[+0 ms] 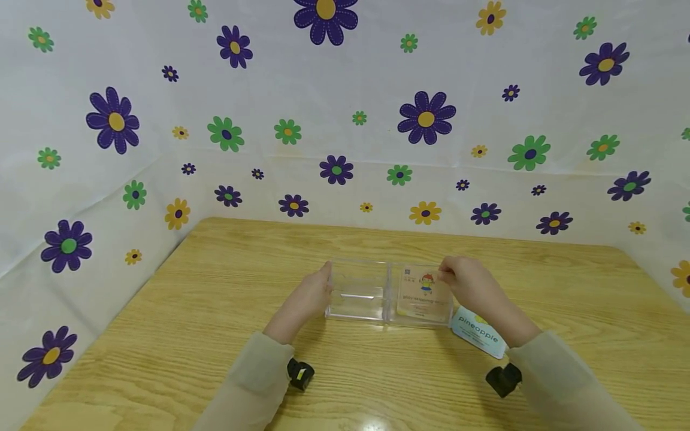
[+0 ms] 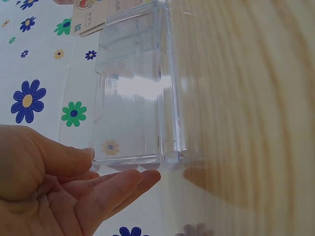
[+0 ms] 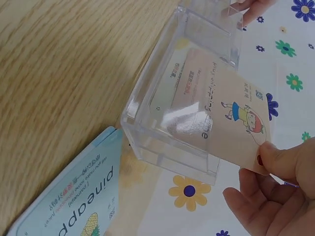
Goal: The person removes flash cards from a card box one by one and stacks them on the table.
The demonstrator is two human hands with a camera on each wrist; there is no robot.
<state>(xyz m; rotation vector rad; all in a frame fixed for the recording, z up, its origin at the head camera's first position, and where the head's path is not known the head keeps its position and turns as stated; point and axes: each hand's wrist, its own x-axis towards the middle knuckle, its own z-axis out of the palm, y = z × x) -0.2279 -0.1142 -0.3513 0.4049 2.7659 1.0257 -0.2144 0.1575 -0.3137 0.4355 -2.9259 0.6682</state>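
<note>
A clear plastic two-compartment box (image 1: 358,308) stands on the table. At its left end my left hand (image 1: 314,292) holds the end wall, thumb on one side and fingers on the other in the left wrist view. My right hand (image 1: 470,280) pinches a pink card (image 3: 236,120) at its upper edge between thumb and fingers. This card, printed with a child skipping rope, is partly inside the right compartment and sticks out of it. Behind it in the right wrist view, a pale green card (image 3: 167,81) shows inside the box. The left compartment holds no cards.
Blue pineapple cards (image 1: 478,334) lie in a small stack on the wooden table (image 1: 215,335), just right of the box and under the right forearm. A white flower-print cloth (image 1: 259,78) hangs behind the table and along its sides.
</note>
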